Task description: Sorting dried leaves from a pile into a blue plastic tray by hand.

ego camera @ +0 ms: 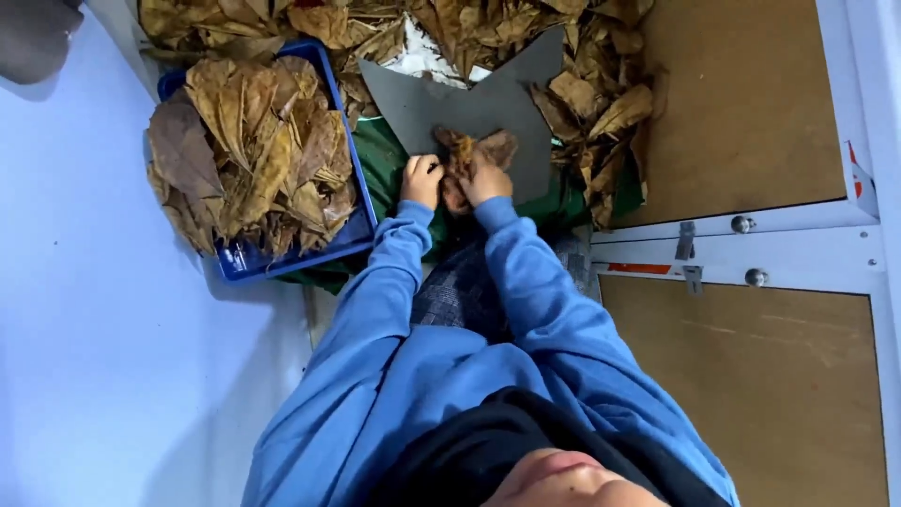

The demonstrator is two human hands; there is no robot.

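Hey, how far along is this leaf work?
Seemingly done: the blue tray is heaped with flat dried leaves. In hand: the left hand and right hand work one crumpled brown leaf on the grey board. Left: a big loose leaf pile beyond the board.

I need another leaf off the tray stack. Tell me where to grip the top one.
Take the large dry leaf on top of the blue tray by its broad free edge near the pile's middle, coming from above on the side of the left hand. It lies flat and uppermost, so fingers can probably pinch it without disturbing the others.
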